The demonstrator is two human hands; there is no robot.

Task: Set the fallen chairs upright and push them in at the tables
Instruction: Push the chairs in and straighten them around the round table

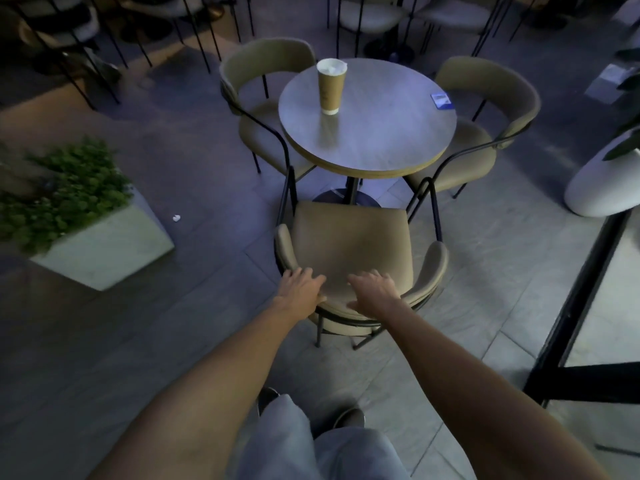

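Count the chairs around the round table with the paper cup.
3. The near chair, left hand and right hand on its backrest; the left chair; the right chair. Dim chairs farther back are not at it.

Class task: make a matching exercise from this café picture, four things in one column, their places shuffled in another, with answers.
1 cup
2 blue card
3 planter
4 nearest chair

A on the floor, left
B right edge of the table
C near side of the table, upright
D standing on the table, far left

Pairs: 1-D, 2-B, 3-A, 4-C
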